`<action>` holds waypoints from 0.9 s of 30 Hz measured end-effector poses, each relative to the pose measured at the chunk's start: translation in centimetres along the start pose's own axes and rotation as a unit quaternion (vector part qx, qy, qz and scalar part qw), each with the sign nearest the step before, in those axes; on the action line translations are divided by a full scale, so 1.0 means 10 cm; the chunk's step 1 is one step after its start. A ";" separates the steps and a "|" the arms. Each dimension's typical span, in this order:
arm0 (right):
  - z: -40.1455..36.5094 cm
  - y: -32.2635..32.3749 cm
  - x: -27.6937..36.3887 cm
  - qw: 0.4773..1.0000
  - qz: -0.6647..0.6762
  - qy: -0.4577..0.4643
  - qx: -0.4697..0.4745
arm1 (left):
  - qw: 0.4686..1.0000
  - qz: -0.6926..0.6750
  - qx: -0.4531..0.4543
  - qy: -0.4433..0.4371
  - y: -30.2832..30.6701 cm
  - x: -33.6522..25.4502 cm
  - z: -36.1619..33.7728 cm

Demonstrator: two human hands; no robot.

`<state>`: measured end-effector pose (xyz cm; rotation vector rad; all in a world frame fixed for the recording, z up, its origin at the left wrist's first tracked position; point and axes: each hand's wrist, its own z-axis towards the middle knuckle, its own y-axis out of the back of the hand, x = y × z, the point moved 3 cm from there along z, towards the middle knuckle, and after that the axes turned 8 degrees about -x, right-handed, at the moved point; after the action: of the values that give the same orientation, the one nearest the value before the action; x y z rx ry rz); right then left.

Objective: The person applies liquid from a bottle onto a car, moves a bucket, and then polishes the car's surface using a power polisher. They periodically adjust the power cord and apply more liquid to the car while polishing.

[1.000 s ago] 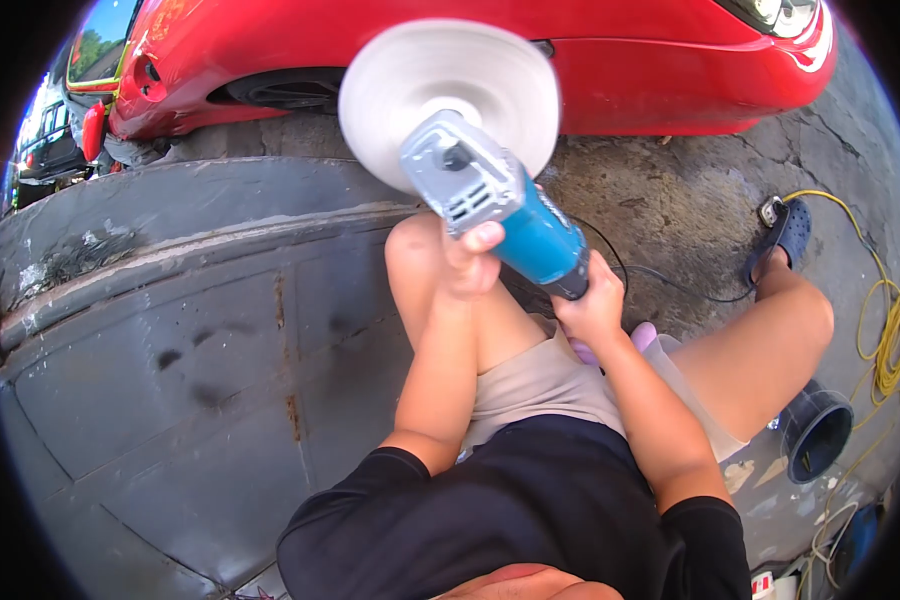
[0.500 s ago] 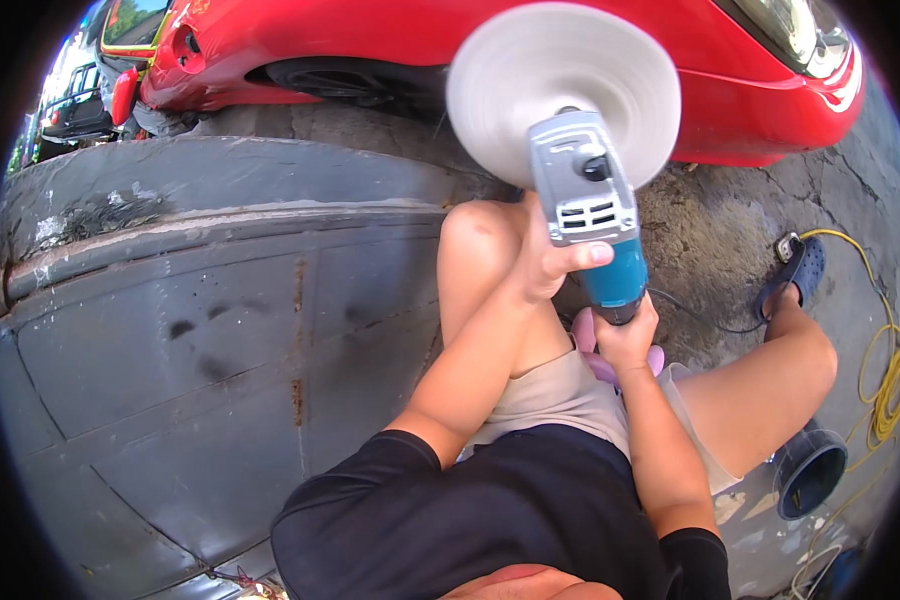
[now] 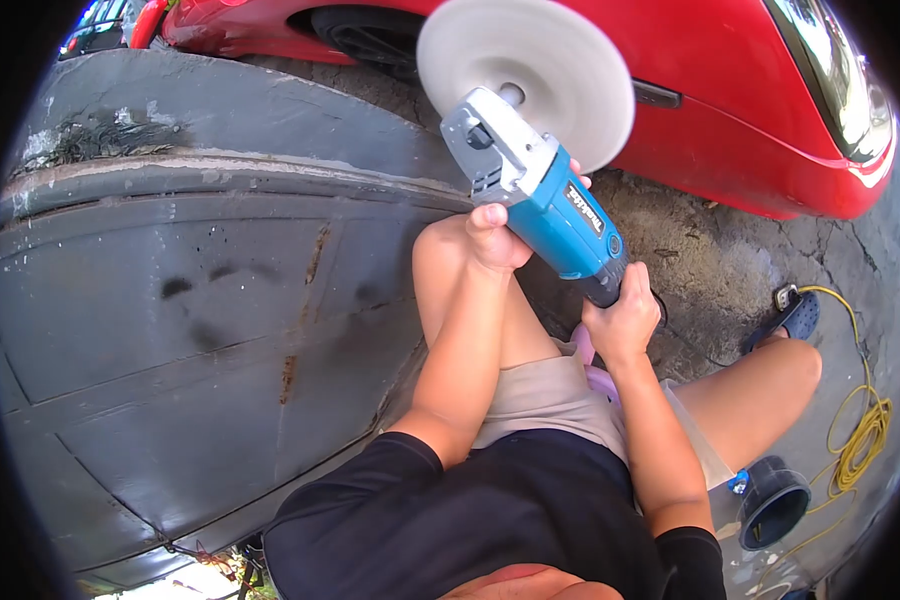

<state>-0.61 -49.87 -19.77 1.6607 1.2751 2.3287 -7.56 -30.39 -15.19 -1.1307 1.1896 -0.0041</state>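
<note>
Both hands are closed on a teal polisher [image 3: 562, 222] with a grey metal head and a large round white pad [image 3: 585, 90]. My left hand [image 3: 500, 238] wraps the body just behind the head, its thumb on the near side and fingertips showing at the far side. My right hand [image 3: 625, 315] grips the dark rear end of the handle. The pad overlaps the lower side of a red car [image 3: 720, 130] in this view, and its face toward the car is hidden. The tool is tilted, head up and to the left.
A grey metal panel [image 3: 170, 300] fills the left. A dark wheel [image 3: 370, 40] shows under the car. To the right lie a coiled yellow cord [image 3: 860, 450], a power socket [image 3: 785, 297], and a dark bucket [image 3: 775, 505]. My foot wears a blue clog [image 3: 795, 318].
The polisher has swung its head to the left and rolled, so its labelled side now shows. The pad has shifted up and left. The whole view has also turned slightly.
</note>
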 end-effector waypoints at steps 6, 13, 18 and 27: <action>0.16 0.11 0.33 0.998 -0.056 0.034 0.022 | 0.998 -0.035 0.031 -0.039 0.17 -0.17 0.09; 0.20 0.21 0.54 0.995 -0.093 0.040 0.024 | 0.996 -0.080 0.013 -0.047 0.15 -0.24 0.13; 0.10 0.25 0.48 0.993 -0.111 0.023 0.033 | 0.996 -0.088 -0.006 -0.034 0.11 -0.14 0.03; -0.35 0.34 0.12 0.997 -0.066 -0.043 0.008 | 0.996 -0.056 -0.002 0.066 -0.01 0.18 -0.22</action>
<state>-2.43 -53.71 -17.13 1.6093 1.3443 2.1551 -8.32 -32.92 -16.26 -1.2147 1.2423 -0.1641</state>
